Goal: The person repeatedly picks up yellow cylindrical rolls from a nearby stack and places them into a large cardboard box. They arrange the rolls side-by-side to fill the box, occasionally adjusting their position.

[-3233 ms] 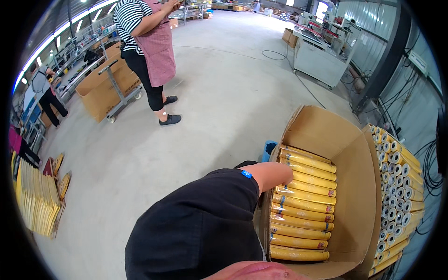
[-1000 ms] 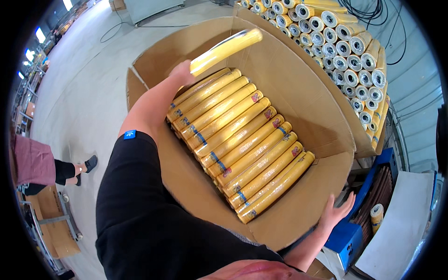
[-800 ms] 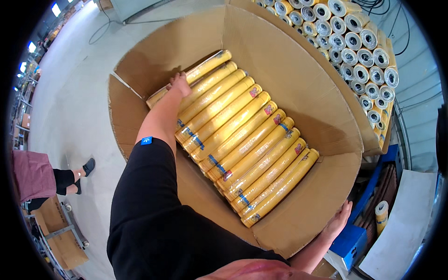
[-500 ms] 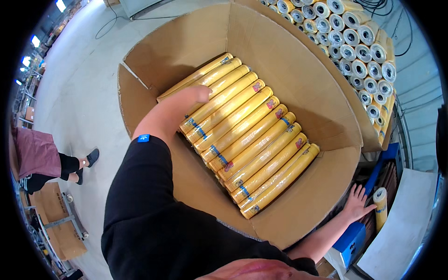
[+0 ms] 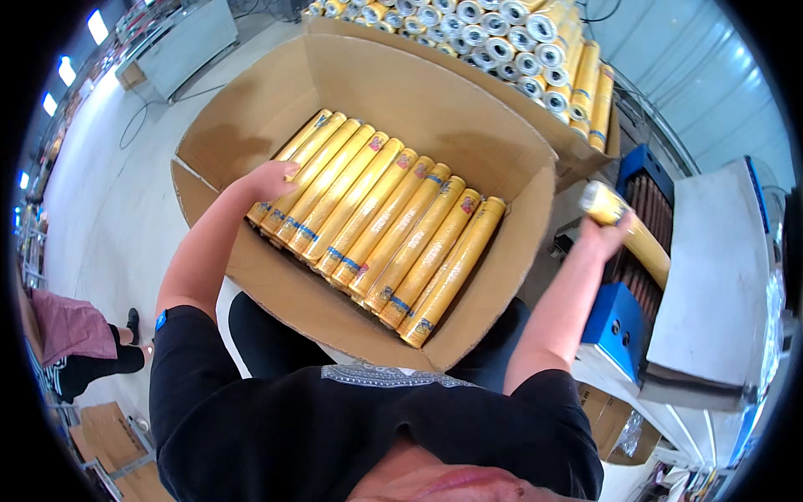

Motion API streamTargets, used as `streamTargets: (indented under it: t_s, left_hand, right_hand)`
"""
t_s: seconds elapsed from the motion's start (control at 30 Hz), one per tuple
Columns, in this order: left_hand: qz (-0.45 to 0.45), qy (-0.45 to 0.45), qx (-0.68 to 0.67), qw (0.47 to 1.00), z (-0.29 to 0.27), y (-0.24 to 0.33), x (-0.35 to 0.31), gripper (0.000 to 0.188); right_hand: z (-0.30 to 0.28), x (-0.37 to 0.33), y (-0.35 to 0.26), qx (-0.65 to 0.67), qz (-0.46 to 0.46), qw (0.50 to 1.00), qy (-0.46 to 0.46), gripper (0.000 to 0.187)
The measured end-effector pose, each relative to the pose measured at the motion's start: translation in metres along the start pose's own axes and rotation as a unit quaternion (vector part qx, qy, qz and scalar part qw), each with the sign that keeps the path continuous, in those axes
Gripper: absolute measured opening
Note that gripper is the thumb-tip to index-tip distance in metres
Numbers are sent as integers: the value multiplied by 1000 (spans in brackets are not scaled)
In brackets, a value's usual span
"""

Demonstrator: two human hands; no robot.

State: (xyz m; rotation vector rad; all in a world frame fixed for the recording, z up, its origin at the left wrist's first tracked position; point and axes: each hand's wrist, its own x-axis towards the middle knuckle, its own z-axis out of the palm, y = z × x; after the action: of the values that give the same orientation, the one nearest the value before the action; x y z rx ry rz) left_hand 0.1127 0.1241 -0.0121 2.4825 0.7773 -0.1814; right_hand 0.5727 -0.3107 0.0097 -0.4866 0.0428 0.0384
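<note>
Far beyond the left hand, up and to its left, a pale machine stands on the grey floor. Well left of that hand and lower in view is a person in a pink apron, with brown cartons nearby. Past the right hand rises a metal wall.

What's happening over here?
Someone's right hand grips a yellow plastic-wrapped roll over brown rollers between blue end blocks. Their left hand is at the left end of a row of similar rolls inside an open cardboard box. Beyond it, more rolls are stacked.
</note>
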Motion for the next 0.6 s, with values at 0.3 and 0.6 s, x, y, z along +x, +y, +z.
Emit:
streamTargets:
  t_s: [0.3, 0.6]
  left_hand:
    - [194, -87, -306, 928, 0, 308, -6, 93]
    - [96, 123, -352, 923, 124, 171, 40, 71]
  right_hand:
    - [37, -261, 71, -191, 290, 913, -213, 47]
    - [15, -222, 7, -622, -162, 655, -397, 61]
